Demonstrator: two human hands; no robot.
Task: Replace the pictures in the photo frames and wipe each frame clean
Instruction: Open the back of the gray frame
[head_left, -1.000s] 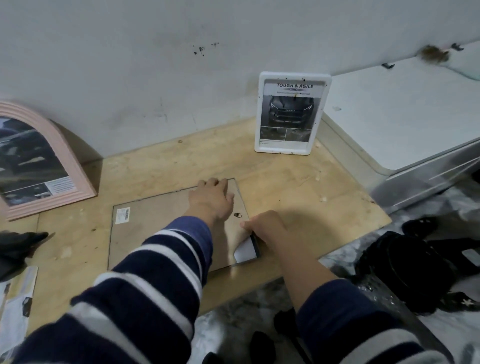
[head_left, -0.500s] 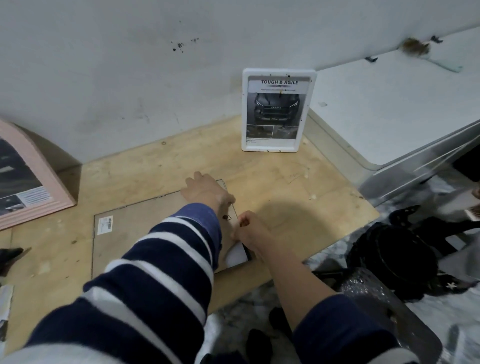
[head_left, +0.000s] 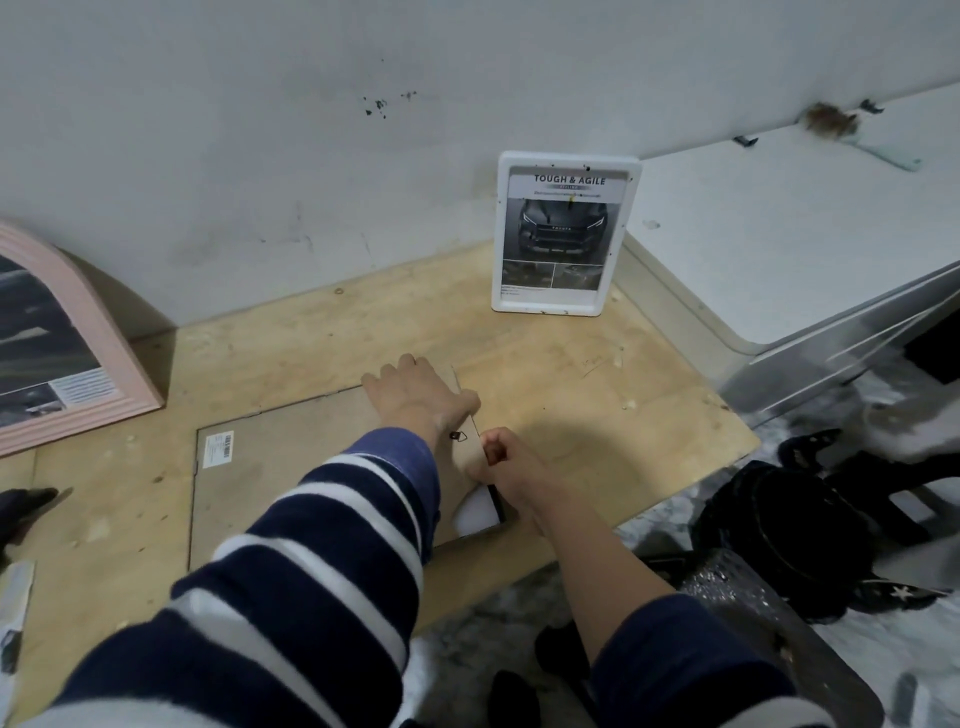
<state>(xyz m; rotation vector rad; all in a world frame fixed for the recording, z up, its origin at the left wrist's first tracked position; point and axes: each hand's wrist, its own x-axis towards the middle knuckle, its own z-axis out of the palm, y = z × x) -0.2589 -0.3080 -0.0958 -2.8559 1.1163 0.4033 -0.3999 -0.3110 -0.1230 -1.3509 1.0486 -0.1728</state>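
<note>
- White frame (head_left: 565, 234) upright against wall (head_left: 260, 156); pink frame (head_left: 57, 338) leans far left
- Face-down frame (head_left: 291, 467) flat on plywood board (head_left: 597, 415), its right edge near the board's front edge
- Left hand (head_left: 415, 397), fingers straight, presses the backing; its sleeve (head_left: 311, 571) hides the middle
- Right hand (head_left: 498, 462), fingers curled, pinches the frame's right edge
- Dark bag (head_left: 789, 519) right of board

Bare plywood (head_left: 571, 395) before the white frame (head_left: 563, 234), seemingly unobstructed.
</note>
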